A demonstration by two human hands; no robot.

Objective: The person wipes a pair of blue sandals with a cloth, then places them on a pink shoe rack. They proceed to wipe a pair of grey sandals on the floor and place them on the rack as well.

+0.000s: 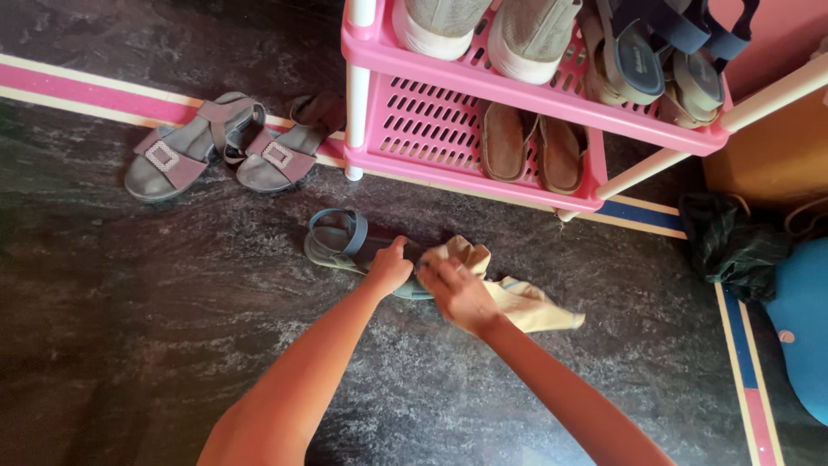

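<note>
A blue-grey sandal [338,239] lies on the dark stone floor in front of a pink shoe rack [414,121]. My left hand [388,268] presses down on the sandal's middle, fingers curled over it. My right hand [457,292] grips a crumpled yellow cloth [522,302] and holds it against the sandal's front end, which the cloth and hand hide.
A pair of grey-mauve buckled sandals [216,148] lies to the left by the pink floor stripe. The rack holds brown slippers [530,147] below and grey shoes and blue sandals above. At right lie a dark green cloth [733,242] and a blue round object [802,319].
</note>
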